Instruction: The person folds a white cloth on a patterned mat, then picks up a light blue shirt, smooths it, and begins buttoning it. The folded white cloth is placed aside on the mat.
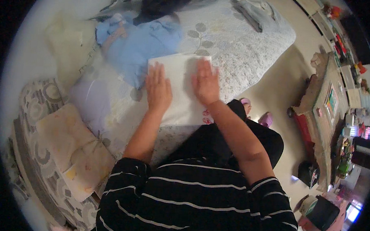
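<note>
A white folded cloth (181, 91) with small red prints near its lower right corner lies flat before me on a quilted, leaf-patterned cover. My left hand (158, 88) rests palm down along its left side, fingers extended. Palm down on the right part of the same cloth is my right hand (206, 82), slightly blurred, its fingers a little apart. Neither hand grips anything. A crumpled light blue garment (144, 42) touches the cloth's upper left corner.
Dark clothing (170, 5) and a grey garment (248, 15) lie at the far side. Left are a lilac cloth (92, 101) and a patterned cushion or cloth (71, 142). A covered table (322, 111) stands right, beyond the floor.
</note>
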### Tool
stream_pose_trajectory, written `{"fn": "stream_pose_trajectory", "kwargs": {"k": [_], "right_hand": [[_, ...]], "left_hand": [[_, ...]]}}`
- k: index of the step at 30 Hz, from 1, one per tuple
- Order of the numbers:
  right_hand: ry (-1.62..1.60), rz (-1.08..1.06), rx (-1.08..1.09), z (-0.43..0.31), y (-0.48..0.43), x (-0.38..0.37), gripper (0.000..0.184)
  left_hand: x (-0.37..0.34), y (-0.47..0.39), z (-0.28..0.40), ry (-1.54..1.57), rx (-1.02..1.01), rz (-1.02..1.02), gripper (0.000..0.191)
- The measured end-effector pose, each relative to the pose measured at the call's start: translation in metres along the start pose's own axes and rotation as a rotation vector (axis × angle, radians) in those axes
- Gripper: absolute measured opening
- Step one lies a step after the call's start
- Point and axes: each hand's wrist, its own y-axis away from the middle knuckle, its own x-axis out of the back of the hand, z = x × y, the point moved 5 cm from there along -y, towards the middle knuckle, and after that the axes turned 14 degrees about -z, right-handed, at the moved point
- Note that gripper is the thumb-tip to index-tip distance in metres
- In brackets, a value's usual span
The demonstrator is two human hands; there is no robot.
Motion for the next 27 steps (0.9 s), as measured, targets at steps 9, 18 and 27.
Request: {"fn": "stream_pose_trajectory", "kwargs": {"k": [9,18,27], "right_hand": [[-0.037,-0.176,0.084,-0.031,0.021,-0.005,0.064],[-0.142,-0.099,-0.221,0.034,0.028,0.001,0.069],[0.051,-0.104,-0.068,0.002,0.055,0.015,0.059]], "left_hand": [[-0.028,0.010,0.004,-0.081,0.040,-0.073,0.055],[-0.023,0.018,-0.022,-0.043,0.175,-0.077,0.059],[0.000,0.054,-0.025,-0.159,0.074,-0.041,0.055]]}}
